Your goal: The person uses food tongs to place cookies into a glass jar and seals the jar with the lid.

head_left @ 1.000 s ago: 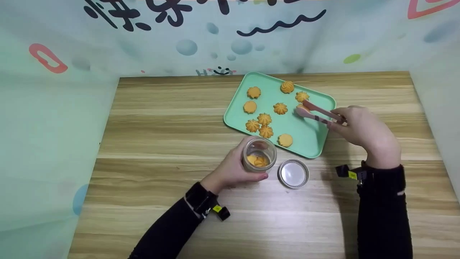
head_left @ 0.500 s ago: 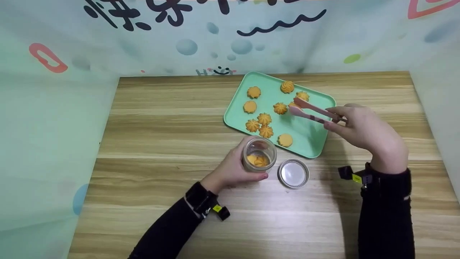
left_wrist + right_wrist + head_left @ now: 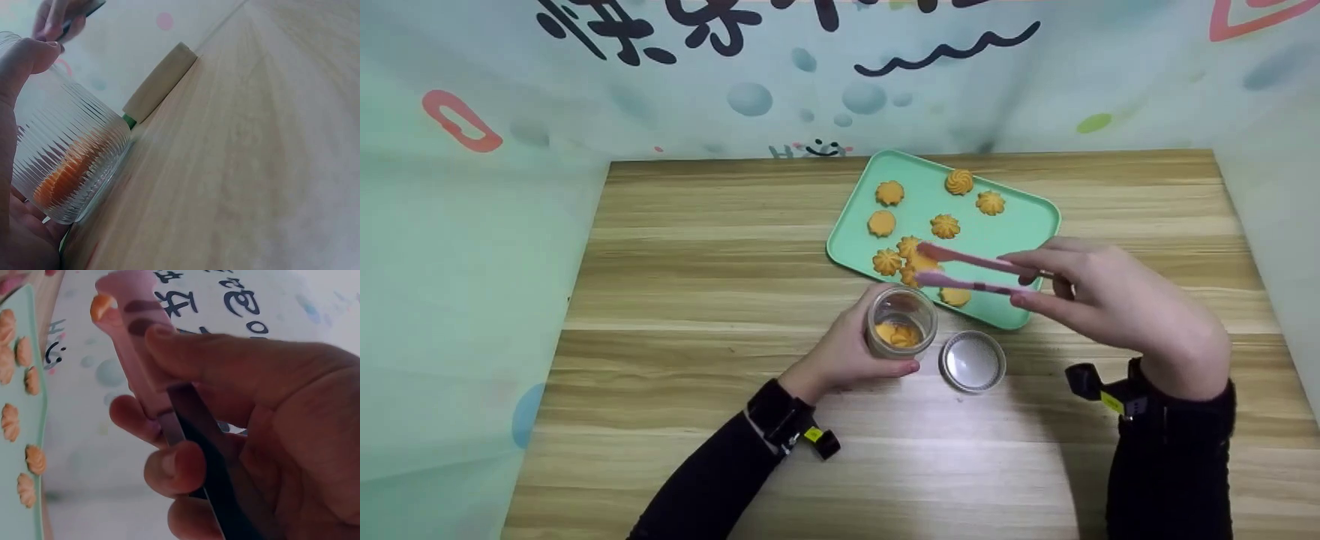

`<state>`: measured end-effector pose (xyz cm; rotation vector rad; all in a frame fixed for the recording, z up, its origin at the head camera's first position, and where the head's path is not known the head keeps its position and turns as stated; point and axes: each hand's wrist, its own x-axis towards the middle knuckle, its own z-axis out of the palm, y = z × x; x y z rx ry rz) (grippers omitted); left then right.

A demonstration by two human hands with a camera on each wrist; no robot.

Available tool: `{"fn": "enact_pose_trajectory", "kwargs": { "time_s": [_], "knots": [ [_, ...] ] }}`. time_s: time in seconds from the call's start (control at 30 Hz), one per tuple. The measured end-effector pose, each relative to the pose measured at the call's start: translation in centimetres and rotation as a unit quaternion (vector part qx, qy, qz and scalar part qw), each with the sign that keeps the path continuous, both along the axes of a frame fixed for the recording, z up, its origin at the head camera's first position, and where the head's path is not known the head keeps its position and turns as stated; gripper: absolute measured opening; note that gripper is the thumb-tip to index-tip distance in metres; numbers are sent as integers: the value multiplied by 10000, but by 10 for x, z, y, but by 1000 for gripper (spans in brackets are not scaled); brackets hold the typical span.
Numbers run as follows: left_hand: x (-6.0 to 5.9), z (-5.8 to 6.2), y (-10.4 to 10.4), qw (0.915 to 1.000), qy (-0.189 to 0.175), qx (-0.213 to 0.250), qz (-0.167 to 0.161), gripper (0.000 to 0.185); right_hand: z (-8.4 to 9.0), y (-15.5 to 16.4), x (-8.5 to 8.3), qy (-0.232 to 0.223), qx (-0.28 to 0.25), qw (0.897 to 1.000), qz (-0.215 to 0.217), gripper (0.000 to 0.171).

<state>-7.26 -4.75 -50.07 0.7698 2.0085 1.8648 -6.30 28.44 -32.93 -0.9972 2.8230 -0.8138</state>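
My left hand [image 3: 847, 349] grips a ribbed glass jar [image 3: 95, 112] by its side, the mouth facing up. Orange cookies [image 3: 901, 336] lie at its bottom. In my right hand [image 3: 1117, 304] is a pair of pink-tipped tongs [image 3: 971, 259], pinched between thumb and fingers. The tips hold a cookie [image 3: 101, 307], raised over the tray's near edge just beyond the jar. Under the tongs, piped cookies are partly hidden on the green tray [image 3: 1005, 236].
Right of the jar, a round lid [image 3: 973, 361] lies on the wooden table [image 3: 697, 262]. More cookies, such as a swirled cookie [image 3: 959, 182], are spread over the tray. A printed cloth [image 3: 660, 112] hangs behind the table.
From the tray's right side, the tongs have come left and nearer the jar, taking one cookie along. The left hand and jar stay in place.
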Motion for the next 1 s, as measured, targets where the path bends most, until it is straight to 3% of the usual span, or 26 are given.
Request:
{"fn": "enact_pose_trajectory", "kwargs": {
  "time_s": [0.37, 0.57, 1.0],
  "knots": [
    [0, 0, 1, 10000, -57, -12, -26, 99, 10, -17, 20, 240, -41, 9988, 418, 30],
    [-1, 0, 2, 9998, -114, 158, -86, 97, 9, -19, 23, 188, -12, 9991, 386, 30],
    [0, 1, 1, 9999, -74, 37, -85, 97, 14, -21, 29, 30, 215, 9991, 362, 31]
  ]
}}
